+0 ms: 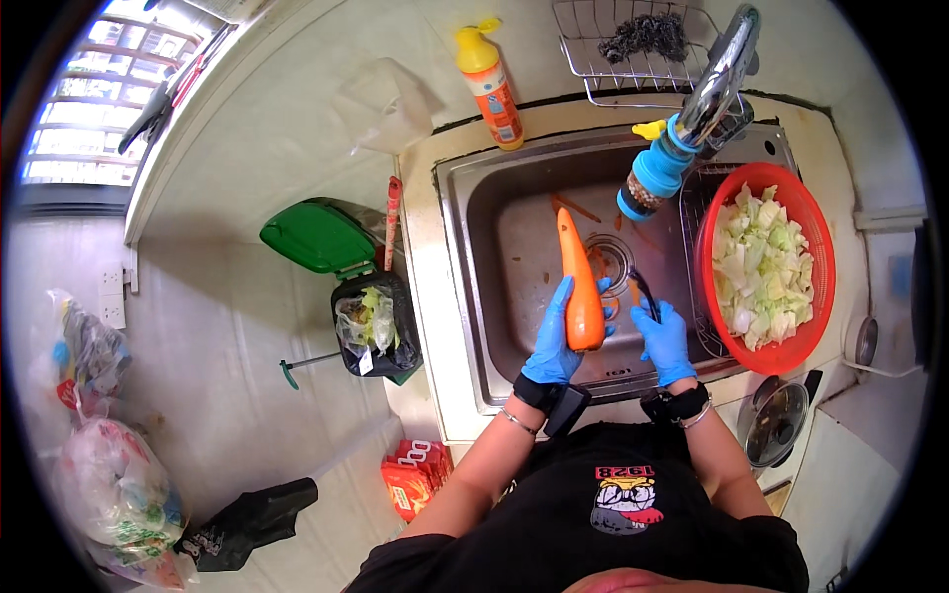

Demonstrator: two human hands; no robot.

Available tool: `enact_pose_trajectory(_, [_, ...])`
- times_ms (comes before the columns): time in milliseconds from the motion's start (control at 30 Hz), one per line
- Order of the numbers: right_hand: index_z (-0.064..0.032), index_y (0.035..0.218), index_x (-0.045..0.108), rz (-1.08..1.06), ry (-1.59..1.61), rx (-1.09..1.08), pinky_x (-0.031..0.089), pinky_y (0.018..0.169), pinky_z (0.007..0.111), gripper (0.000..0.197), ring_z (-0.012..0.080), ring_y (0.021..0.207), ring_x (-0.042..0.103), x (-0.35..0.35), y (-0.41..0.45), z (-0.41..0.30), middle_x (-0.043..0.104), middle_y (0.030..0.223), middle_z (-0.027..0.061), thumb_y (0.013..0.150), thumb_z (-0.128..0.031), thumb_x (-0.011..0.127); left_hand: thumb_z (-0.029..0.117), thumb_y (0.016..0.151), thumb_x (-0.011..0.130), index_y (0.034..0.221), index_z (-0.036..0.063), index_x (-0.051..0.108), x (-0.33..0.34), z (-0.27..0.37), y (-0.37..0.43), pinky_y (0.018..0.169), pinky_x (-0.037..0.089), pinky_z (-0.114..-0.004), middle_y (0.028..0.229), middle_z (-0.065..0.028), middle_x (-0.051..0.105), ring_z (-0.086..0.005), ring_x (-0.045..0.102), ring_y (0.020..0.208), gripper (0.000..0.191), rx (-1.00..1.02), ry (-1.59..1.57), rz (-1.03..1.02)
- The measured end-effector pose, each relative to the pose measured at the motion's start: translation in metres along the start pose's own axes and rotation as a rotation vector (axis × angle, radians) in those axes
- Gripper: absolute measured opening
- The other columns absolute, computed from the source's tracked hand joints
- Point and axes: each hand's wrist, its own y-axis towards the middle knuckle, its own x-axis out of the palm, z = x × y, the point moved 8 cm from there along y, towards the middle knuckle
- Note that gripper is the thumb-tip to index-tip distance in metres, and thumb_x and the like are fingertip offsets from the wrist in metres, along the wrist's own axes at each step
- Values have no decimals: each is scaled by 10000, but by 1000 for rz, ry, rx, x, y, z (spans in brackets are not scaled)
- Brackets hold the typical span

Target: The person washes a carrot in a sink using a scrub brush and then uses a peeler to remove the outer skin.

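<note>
A large orange carrot (pixel 580 289) is gripped near its thick end by my left hand (pixel 554 345), which wears a blue glove. Its narrow tip points away from me over the stainless steel sink (pixel 511 244). My right hand (pixel 665 342), gloved the same way, holds a dark-handled peeler (pixel 643 289) to the right of the carrot, apart from it. Strips of carrot peel (pixel 578 207) lie on the sink floor, and more orange bits are around the drain (pixel 614 256). The carrot hides part of the drain.
A red colander (pixel 829 274) of chopped cabbage (pixel 764 270) stands at the sink's right side. The faucet (pixel 723 74) with a blue filter (pixel 660 170) overhangs the sink. A yellow-capped bottle (pixel 493 96) stands behind. Left of the counter is an open green-lidded bin (pixel 319 233).
</note>
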Motion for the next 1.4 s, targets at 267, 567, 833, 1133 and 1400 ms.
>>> enact_pose_trajectory(267, [-23,1242,522,128,-34,-518,445,857,258,360,111,985,561,-12,-23,-80,608,1151,103,900,-127,555,473,903,463,1275,89,436,7,-5,-23,655,563,-363,1088,-135,601,-212,636,834,536,-88,294,-13])
enact_pose_trajectory(567, [-61,1189,579,178,-84,-715,474,792,243,299,88,903,594,-7,-23,-124,647,1062,106,897,-121,556,437,896,488,1378,136,323,21,-11,-31,619,552,-326,1086,-135,586,-212,627,794,592,-40,464,-48])
enact_pose_trajectory(833, [-48,1184,576,158,-57,-584,488,683,240,296,55,767,573,6,-36,-93,669,985,107,900,-130,554,301,912,524,1332,79,385,26,-8,-20,631,537,-280,1046,-106,590,-172,618,785,495,41,395,15])
enact_pose_trajectory(1133, [-38,1150,598,4,-295,-447,483,687,245,279,75,795,610,16,-91,-32,660,973,172,879,-102,577,401,882,544,1162,57,468,-5,31,40,644,528,-326,966,-93,579,-201,598,791,450,385,325,133])
enact_pose_trajectory(1400, [-21,1169,582,131,-78,-496,468,782,236,286,68,887,569,-8,-39,-73,661,1019,112,895,-91,548,422,878,540,1170,56,472,26,14,14,684,525,-299,982,-103,586,-188,600,823,473,210,410,92])
